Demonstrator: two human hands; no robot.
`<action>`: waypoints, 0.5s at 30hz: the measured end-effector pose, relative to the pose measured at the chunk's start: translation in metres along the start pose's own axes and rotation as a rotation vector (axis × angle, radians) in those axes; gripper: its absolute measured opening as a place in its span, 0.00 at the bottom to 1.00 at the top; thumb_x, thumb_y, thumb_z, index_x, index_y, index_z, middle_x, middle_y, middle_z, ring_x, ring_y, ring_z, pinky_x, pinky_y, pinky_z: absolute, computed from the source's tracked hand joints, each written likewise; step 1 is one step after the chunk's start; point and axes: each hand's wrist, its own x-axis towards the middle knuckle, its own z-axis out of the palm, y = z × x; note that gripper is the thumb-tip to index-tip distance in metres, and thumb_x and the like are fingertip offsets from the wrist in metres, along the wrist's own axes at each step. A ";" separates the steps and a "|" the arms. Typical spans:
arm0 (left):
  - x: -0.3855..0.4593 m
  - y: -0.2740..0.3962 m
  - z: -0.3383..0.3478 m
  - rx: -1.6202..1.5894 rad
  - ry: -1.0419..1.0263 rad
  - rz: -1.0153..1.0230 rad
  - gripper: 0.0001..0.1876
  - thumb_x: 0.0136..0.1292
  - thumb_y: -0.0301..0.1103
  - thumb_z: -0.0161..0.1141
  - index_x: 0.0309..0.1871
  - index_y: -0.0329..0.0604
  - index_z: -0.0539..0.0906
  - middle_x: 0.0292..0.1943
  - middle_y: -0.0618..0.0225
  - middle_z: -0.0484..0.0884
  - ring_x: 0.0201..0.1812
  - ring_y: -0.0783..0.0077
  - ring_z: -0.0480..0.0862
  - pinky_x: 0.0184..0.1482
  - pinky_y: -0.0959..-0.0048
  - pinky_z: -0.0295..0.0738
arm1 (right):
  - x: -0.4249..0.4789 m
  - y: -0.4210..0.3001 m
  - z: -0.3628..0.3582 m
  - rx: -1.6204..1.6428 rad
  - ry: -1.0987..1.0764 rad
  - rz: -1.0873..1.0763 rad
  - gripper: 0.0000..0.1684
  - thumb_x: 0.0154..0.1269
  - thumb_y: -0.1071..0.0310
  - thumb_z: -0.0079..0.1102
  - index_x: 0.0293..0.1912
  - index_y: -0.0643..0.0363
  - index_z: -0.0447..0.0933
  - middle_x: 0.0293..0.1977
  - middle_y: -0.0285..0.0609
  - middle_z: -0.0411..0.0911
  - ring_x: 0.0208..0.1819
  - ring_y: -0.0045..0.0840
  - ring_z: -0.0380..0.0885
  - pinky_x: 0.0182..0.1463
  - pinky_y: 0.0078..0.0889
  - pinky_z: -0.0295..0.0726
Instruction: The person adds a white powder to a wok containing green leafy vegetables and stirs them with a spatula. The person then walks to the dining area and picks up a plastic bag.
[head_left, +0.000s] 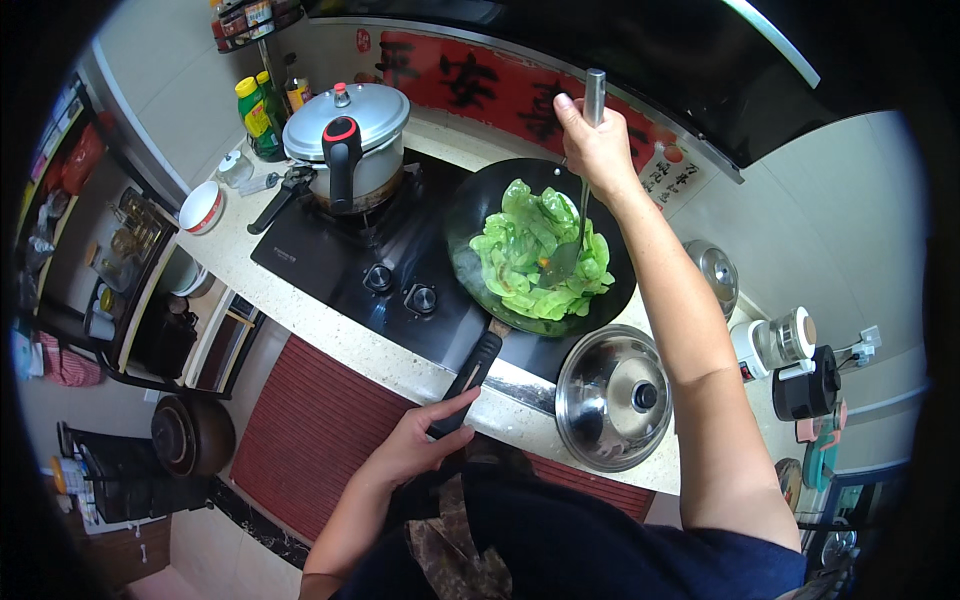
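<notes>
A black wok (465, 247) sits on the right side of the hob, with light-green leafy vegetable pieces (517, 281) heaped inside and steam over them. My right hand (598, 146) grips the metal handle of a spatula (582, 214) from above. Its blade rests among the leaves, near a small orange bit. Lower down, my left hand (420, 442) holds the end of the wok's black handle (476, 364) between thumb and fingers; the other fingers are partly hidden. To the right of that handle lies a domed stainless-steel lid (604, 397) with a black knob.
A pressure cooker (349, 142) occupies the hob's left burner, beside a red-rimmed bowl (202, 208) and bottles (257, 116). The range hood (600, 37) hangs overhead. Right of my forearm are another lid (711, 274) and small appliances (806, 386). A shelf rack (127, 300) stands left.
</notes>
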 end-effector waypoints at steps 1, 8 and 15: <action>-0.001 0.000 0.000 -0.019 -0.001 -0.005 0.28 0.64 0.31 0.62 0.67 0.60 0.70 0.28 0.81 0.77 0.20 0.90 0.66 0.22 0.86 0.64 | 0.000 0.006 0.001 -0.012 0.072 -0.033 0.20 0.65 0.52 0.61 0.25 0.52 0.67 0.13 0.27 0.61 0.11 0.12 0.58 0.15 0.19 0.57; -0.001 -0.004 0.000 -0.046 -0.007 0.023 0.27 0.65 0.30 0.60 0.67 0.60 0.71 0.28 0.79 0.77 0.19 0.89 0.65 0.21 0.86 0.62 | 0.006 0.008 -0.045 0.185 0.336 0.082 0.21 0.66 0.52 0.60 0.25 0.50 0.63 0.12 0.25 0.55 0.11 0.13 0.53 0.15 0.20 0.56; -0.004 -0.003 -0.001 -0.055 -0.005 -0.007 0.27 0.65 0.35 0.62 0.67 0.60 0.71 0.28 0.82 0.77 0.20 0.90 0.64 0.21 0.87 0.61 | -0.015 -0.019 -0.009 0.101 -0.139 -0.047 0.22 0.66 0.52 0.59 0.22 0.50 0.63 0.12 0.25 0.55 0.10 0.12 0.53 0.14 0.18 0.50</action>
